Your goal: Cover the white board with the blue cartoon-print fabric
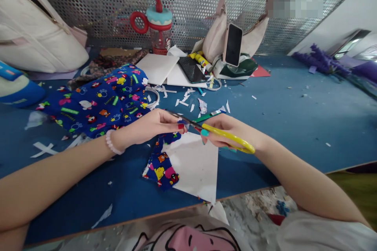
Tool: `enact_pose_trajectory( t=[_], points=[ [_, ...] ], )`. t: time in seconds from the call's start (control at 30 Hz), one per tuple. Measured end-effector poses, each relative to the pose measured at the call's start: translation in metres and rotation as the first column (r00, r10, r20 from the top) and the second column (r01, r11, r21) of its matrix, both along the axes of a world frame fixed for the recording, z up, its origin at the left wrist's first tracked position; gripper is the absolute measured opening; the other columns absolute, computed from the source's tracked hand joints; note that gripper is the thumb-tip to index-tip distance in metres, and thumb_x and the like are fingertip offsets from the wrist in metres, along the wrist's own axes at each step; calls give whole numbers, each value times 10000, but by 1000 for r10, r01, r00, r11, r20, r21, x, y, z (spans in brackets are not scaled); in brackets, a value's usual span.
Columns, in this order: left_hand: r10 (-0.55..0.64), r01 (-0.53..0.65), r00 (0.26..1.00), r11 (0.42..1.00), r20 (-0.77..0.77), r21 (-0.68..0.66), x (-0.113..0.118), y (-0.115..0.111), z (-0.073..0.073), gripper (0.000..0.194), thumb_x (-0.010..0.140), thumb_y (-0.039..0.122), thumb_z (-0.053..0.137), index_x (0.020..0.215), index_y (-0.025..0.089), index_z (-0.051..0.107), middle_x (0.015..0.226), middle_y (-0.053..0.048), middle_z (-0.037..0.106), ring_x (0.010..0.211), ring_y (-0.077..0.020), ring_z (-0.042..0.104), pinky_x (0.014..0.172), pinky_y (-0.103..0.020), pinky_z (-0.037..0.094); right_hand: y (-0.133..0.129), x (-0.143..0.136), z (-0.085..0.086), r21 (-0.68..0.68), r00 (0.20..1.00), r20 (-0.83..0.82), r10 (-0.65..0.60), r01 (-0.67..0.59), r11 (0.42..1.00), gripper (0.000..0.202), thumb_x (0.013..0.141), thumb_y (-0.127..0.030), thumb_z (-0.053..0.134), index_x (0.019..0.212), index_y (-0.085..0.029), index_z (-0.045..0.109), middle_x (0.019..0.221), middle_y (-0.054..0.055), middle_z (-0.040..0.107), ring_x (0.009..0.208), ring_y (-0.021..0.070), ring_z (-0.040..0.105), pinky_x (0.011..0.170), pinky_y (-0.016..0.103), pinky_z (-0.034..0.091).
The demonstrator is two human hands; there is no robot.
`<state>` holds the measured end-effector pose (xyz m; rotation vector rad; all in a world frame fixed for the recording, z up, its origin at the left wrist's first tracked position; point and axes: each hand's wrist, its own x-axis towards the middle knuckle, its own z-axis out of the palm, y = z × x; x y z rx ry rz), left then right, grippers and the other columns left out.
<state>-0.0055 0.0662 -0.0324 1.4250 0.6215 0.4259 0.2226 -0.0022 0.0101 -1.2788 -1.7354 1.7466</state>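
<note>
My right hand (222, 129) grips a pair of scissors by the yellow handles (232, 137), with the dark blades (188, 120) pointing left. Between the fingertips of my left hand (160, 125) is a small piece of blue fabric (183, 124), right by the blades. Below lies a white board (196, 164), its left side covered by blue fabric with cartoon prints (160, 166). A larger sheet of the same printed fabric (103, 102) lies crumpled behind my left forearm. A green strip-like tool (209, 116) shows just behind the scissors.
White paper scraps (184, 98) litter the blue table (282, 125). At the back stand a red-handled cup (159, 27), a phone (233, 45) and a pale handbag (215, 39). A white bag (38, 27) fills the back left; purple flowers (319, 60) lie at right.
</note>
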Motion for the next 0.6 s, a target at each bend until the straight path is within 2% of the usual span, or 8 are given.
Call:
enact_pose_trajectory(
  t=[0.1,0.17,0.3,0.37,0.4,0.47,0.6],
  points=[
    [-54,53,998,996,12,72,-2,1,-1,167,766,348,784,776,181,787,848,-47,762,745,-118,667,691,-201,530,2,6,0,47,999,-45,-7,9,999,401,828,-538,602,725,-153,563,391,-103,415,288,30,298,314,181,201],
    [-34,32,999,997,26,68,-2,2,-2,194,765,369,784,775,175,783,850,-52,756,752,-119,669,693,-203,537,3,9,-1,65,999,-49,2,1,998,411,825,-549,603,725,-152,564,390,-104,415,282,28,298,309,179,200],
    [120,-121,991,993,61,7,-2,2,-4,250,713,395,826,834,183,768,926,-59,757,861,-166,705,784,-278,582,3,8,-1,39,998,-61,14,-12,999,396,825,-528,622,717,-152,559,401,-108,412,292,23,300,305,167,202],
    [217,-222,970,974,112,38,-1,0,-1,292,685,389,848,872,184,757,1018,-71,753,922,-190,708,845,-324,585,1,6,-2,37,996,-88,10,-7,999,388,827,-522,621,723,-154,556,404,-112,410,293,22,293,303,165,205],
    [223,-233,966,970,132,65,0,-2,1,302,691,382,844,901,184,754,1073,-78,744,957,-195,702,870,-331,580,1,4,-2,43,994,-105,9,-4,999,387,829,-522,616,725,-154,554,403,-112,410,293,22,288,302,166,207],
    [216,-238,959,965,183,110,2,-7,7,296,673,376,854,860,173,745,1082,-81,742,948,-204,704,831,-322,590,0,2,-4,54,991,-132,6,1,999,389,836,-524,604,729,-153,553,399,-110,416,293,23,284,303,168,213],
    [250,-295,941,937,230,189,5,-14,13,241,690,371,837,753,170,719,956,-64,757,876,-198,710,723,-287,590,-2,0,-7,56,989,-148,18,-10,998,423,853,-560,584,734,-155,549,398,-108,414,289,28,281,310,178,217]
  ],
)
